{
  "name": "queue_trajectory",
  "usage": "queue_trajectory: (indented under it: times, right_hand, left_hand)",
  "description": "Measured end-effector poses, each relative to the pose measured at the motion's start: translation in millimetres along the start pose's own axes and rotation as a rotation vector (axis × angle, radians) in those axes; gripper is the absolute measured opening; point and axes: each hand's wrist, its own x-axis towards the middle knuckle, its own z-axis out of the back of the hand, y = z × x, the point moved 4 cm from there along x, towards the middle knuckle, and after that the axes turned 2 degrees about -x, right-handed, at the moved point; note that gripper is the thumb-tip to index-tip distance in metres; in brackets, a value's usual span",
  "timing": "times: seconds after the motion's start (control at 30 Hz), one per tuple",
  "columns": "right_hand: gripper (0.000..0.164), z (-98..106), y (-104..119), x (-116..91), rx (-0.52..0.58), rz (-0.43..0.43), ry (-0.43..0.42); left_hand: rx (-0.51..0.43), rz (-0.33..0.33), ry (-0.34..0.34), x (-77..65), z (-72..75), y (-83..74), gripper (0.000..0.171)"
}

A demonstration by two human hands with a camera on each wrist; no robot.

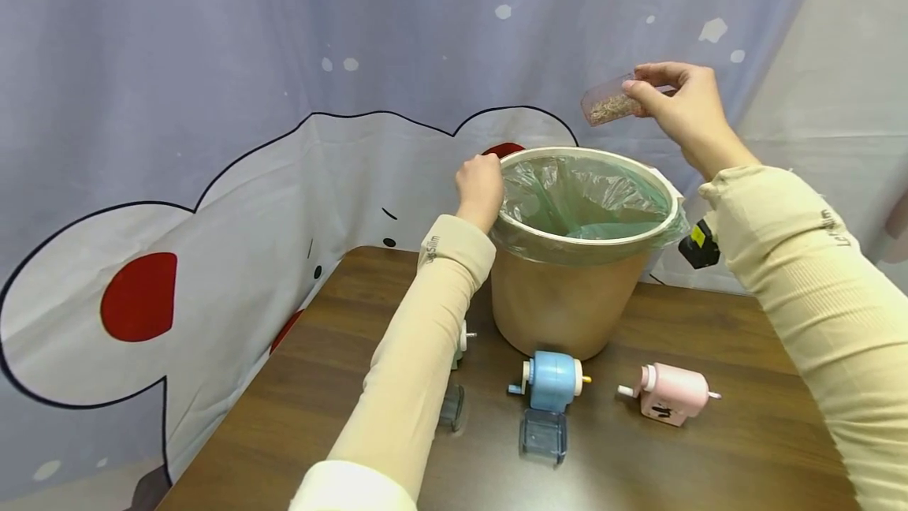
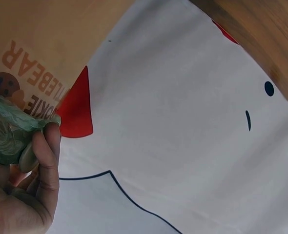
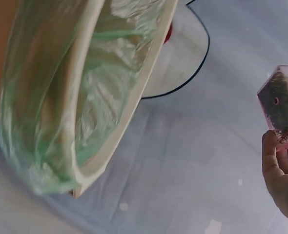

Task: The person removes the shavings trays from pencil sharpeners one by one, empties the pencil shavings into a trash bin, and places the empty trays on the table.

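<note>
My left hand (image 1: 479, 189) grips the left rim of a tan trash bin (image 1: 560, 306), its fingers curled over the edge and the green plastic liner (image 2: 12, 129). Above the bin's far right side, my right hand (image 1: 682, 105) pinches a clear pink pencil-shavings tray (image 1: 608, 101) by one end between thumb and fingers. Pencil shavings lie inside the tray, also visible through its wall in the right wrist view. The bin stands upright, with the liner (image 1: 624, 180) folded over its rim.
On the wooden table (image 1: 738, 464) in front of the bin stand a blue crank pencil sharpener (image 1: 553, 379) and a pink one (image 1: 675, 391). A dark clear tray (image 1: 544, 435) lies before the blue one. My left sleeve partly hides another sharpener (image 1: 461, 345) and tray (image 1: 452, 407). A printed curtain (image 1: 234, 61) hangs behind.
</note>
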Motion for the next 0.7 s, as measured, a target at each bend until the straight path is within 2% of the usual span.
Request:
queue_trajectory:
  times: [0.13,0.23,0.5,0.57,0.7]
  right_hand:
    - [0.051,0.7,0.0,-1.3,-0.243,0.045,0.037]
    - [0.052,-1.3,1.0,-1.5,-0.372,0.077,0.072]
    - [0.05,-10.8,8.1,-1.9,-0.564,0.155,0.183]
    - [0.049,-15.4,11.1,-4.5,-0.617,0.198,0.215]
    - [0.047,-25.1,16.2,-11.4,-0.747,0.351,0.285]
  left_hand:
    - [-0.005,0.005,0.006,0.4,-0.1,0.2,0.025]
    - [-0.007,0.01,0.009,0.5,0.0,0.6,0.025]
    - [-0.01,0.008,0.002,1.6,-0.1,1.4,0.024]
    - [-0.009,0.011,0.002,1.9,-0.4,1.9,0.024]
    - [-0.006,0.013,0.005,2.4,-1.0,2.6,0.025]
